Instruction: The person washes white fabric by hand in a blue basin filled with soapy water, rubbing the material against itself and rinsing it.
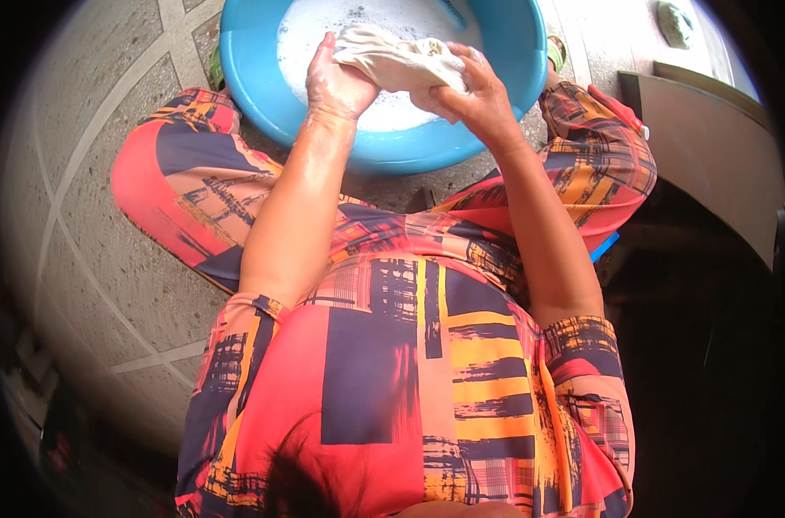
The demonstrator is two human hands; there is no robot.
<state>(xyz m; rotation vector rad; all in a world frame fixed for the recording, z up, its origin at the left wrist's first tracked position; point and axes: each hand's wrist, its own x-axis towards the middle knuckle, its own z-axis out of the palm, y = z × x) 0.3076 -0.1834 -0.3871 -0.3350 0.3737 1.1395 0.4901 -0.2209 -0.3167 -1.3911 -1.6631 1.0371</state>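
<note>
A wet, bunched white cloth stretches between my two hands, held above a round blue plastic basin. White suds cover the water inside. My left hand has its palm turned up under the cloth's left end, thumb raised beside it, with foam on the skin and wrist. The right end is gripped between the thumb and fingers of my right hand. A blue object, perhaps a brush, shows at the basin's far side, partly in the foam.
My knees in patterned trousers flank the basin on the speckled tiled floor. To the right stands a grey panel with a curved-looking edge. A red object with a white tip is by my right knee. A greenish bundle lies far right.
</note>
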